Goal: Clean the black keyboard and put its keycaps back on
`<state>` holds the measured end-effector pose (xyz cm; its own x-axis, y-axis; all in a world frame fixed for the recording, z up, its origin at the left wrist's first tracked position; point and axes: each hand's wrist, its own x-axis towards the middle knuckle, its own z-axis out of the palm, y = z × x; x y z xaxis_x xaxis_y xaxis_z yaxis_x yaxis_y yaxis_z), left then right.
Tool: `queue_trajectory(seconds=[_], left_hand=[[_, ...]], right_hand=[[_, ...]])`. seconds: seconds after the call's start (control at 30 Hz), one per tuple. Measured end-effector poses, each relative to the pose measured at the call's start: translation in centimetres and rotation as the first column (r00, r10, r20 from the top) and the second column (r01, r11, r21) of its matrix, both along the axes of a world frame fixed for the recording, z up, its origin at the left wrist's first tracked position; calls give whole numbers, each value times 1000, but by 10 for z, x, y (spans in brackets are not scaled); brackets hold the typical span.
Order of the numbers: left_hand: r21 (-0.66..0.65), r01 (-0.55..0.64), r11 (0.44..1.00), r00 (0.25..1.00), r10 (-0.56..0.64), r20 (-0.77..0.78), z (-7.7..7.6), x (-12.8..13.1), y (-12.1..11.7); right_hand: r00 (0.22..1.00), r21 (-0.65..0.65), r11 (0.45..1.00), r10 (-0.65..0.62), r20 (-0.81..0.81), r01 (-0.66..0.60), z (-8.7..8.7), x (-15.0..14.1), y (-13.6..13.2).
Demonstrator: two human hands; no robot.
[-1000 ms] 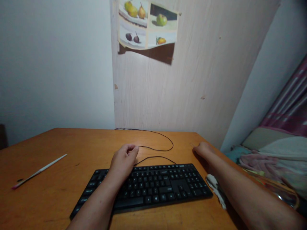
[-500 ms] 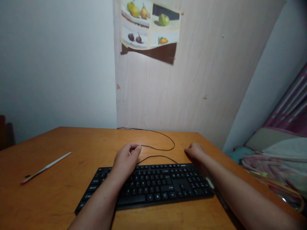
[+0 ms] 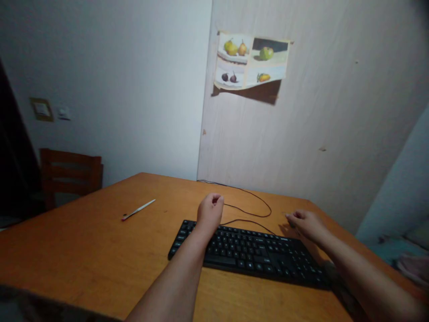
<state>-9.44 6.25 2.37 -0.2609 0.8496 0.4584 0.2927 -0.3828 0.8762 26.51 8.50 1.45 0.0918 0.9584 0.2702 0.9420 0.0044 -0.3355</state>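
Note:
A black keyboard (image 3: 241, 255) lies on the wooden table, its thin black cable (image 3: 256, 197) looping over the tabletop behind it. My left hand (image 3: 210, 212) is above the keyboard's back edge, fingers pinched on the cable. Beyond the keyboard's back right corner is my right hand (image 3: 304, 222), thumb and fingertips closed on something thin and faint, too small to name. My left forearm covers part of the keys, and my right forearm passes beside its right end.
A slim white stick (image 3: 142, 207) with a pinkish-red end rests on the table (image 3: 94, 241) at left, beside a small dark bit. Behind stands a wooden chair (image 3: 72, 172). Fruit pictures (image 3: 251, 62) hang on the wall. Bedding (image 3: 412, 268) shows at far right.
The view has swung left, bringing the chair and wall switches into sight. My right hand has come in from the right toward the cable, still pinched. My left hand keeps the cable.

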Motion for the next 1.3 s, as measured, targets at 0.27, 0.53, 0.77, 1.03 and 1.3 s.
queue_trajectory(seconds=[0.27,0.53,0.77,1.03,1.3], left_hand=[[-83,-224,971,973,218,-69,21,-36,8],[-187,-568,801,746,406,-529,0,-168,-27],[-158,-731,664,498,361,-789,-21,-241,-48],[-102,-725,682,375,266,-888,-30,-248,-45],[-97,-734,673,351,253,-901,-21,-238,-50]], right_hand=[[953,171,969,215,-211,-180,12,-72,-28],[924,161,955,283,-257,-247,17,-99,-49],[919,179,947,306,-249,-267,13,-106,-60],[928,178,949,296,-226,-259,20,-116,-71],[940,169,949,293,-174,-265,16,-115,-80]])
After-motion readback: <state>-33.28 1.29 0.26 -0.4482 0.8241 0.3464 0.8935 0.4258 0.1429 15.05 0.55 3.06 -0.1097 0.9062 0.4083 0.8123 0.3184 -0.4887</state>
